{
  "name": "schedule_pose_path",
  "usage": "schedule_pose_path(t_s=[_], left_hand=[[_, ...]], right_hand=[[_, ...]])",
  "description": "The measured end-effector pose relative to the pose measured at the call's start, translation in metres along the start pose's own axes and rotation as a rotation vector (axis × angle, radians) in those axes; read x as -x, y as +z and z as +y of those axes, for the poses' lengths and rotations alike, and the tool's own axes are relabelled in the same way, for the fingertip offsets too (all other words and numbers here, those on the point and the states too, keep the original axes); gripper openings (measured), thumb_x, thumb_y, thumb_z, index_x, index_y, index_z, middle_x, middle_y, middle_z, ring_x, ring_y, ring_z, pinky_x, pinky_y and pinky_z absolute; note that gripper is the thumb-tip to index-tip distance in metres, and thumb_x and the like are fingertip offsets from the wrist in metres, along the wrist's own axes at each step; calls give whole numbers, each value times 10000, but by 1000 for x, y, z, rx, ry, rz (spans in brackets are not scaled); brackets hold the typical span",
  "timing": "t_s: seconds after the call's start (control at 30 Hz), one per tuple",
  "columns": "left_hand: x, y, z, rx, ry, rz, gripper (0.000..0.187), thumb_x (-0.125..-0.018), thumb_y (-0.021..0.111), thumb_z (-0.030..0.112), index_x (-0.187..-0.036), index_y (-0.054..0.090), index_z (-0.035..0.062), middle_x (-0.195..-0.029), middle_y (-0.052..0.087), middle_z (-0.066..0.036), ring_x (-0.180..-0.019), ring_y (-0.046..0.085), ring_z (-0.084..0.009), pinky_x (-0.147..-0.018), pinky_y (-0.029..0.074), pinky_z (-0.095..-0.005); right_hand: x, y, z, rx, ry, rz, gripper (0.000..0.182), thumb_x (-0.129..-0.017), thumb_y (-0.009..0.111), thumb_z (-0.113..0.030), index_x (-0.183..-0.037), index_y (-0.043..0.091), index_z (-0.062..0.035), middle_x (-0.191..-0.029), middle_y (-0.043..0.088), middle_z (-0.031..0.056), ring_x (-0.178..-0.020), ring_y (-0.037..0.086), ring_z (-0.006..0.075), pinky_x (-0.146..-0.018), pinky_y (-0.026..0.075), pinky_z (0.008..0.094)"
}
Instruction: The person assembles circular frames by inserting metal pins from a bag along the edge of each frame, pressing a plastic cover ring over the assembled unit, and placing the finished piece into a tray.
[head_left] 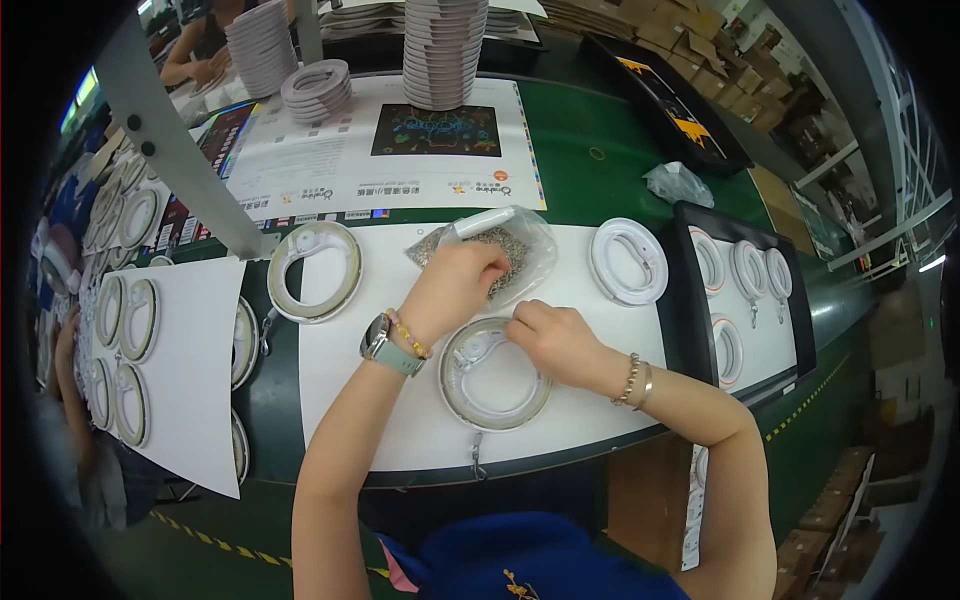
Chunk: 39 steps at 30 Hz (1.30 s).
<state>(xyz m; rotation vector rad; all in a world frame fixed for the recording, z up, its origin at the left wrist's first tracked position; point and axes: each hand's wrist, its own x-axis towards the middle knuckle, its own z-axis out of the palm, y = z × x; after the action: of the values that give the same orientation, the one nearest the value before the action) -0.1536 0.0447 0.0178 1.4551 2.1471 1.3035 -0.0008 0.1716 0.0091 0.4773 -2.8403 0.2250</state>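
A white ring-shaped housing (462, 405) with a pale rim lies on the white sheet in front of me, a small metal clip (478, 458) hanging at its near side. My right hand (560, 345) is at the ring's upper right edge, fingers pinched together; anything between them is hidden. Beyond the ring lies a clear plastic bag (535, 245) full of tiny metallic pieces, too small to name. Over this bag is my left hand (455, 285), its fingers curled in at the pieces; what they hold cannot be made out.
Another ring (315, 272) lies to the left and stacked white rings (628, 262) to the right. A black tray (690, 215) holds several rings. Tall ring stacks (445, 50) stand on a printed sheet (340, 180) behind. A metal post (190, 150) rises at left. A person's hand (208, 70) shows far back.
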Motion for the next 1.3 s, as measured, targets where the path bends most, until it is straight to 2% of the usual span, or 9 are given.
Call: schedule_pose_path(t_s=[0.37,0.57,0.6,0.73,0.87,1.07,1.13,1.23,1.3], left_hand=[[17,0,4,-41,-16,-256,241,-720,686,92,-934,679,-19,-862,672,-193,-810,658,-319,-746,515,-371],[16,-10,18,68,-68,-347,256,-716,693,63,-948,670,-44,-828,676,-186,-731,656,-244,-688,505,-320],[16,-13,23,119,-24,-333,185,-752,681,58,-908,670,-40,-793,681,-145,-700,635,-176,-661,490,-286],[8,-21,36,623,-47,-243,51,-808,615,-31,-852,623,-5,-786,639,-32,-735,583,-84,-671,472,-216],[8,-43,61,909,-88,-123,224,-809,591,-73,-1022,569,-7,-808,618,-31,-721,573,-79,-665,472,-212],[8,-67,81,1302,12,162,249,-905,546,37,-1140,564,-42,-857,647,-59,-747,578,-86,-736,490,-236],[10,-77,92,1376,32,169,238,-921,533,61,-1127,582,-48,-895,658,-86,-750,588,-94,-718,502,-239],[12,-87,96,1138,0,142,225,-910,570,83,-1091,604,-47,-879,664,-77,-739,595,-91,-676,501,-228],[12,-87,94,970,23,160,176,-879,609,64,-1026,632,-30,-846,671,-58,-705,598,-81,-637,493,-216]], right_hand=[[3,14,6,-68,11,121,109,-725,639,-90,-809,577,-59,-786,513,63,-697,573,220,-531,489,334],[1,-3,4,-83,50,250,139,-690,648,-60,-813,585,-73,-787,536,56,-616,581,223,-518,485,328],[-2,-15,4,-64,38,290,148,-678,630,-50,-815,578,-77,-803,543,57,-609,584,229,-521,489,328],[-25,-63,2,2,-72,408,176,-653,633,-28,-816,584,-70,-776,550,57,-608,581,216,-508,476,311],[-59,-112,-2,122,-211,453,145,-661,615,-42,-800,578,-58,-772,563,65,-611,575,228,-503,465,314],[-131,-194,16,189,-330,753,179,-667,653,15,-797,559,-66,-738,560,49,-605,582,236,-482,460,309],[-135,-207,3,99,-281,589,173,-684,654,31,-805,561,-51,-741,564,69,-637,584,250,-522,467,325],[-133,-195,-11,56,-335,249,219,-656,662,-7,-828,542,-68,-758,564,59,-659,599,263,-551,475,355],[-129,-191,-22,76,-313,162,265,-630,666,-4,-839,518,-70,-745,552,59,-658,600,268,-530,467,351]])
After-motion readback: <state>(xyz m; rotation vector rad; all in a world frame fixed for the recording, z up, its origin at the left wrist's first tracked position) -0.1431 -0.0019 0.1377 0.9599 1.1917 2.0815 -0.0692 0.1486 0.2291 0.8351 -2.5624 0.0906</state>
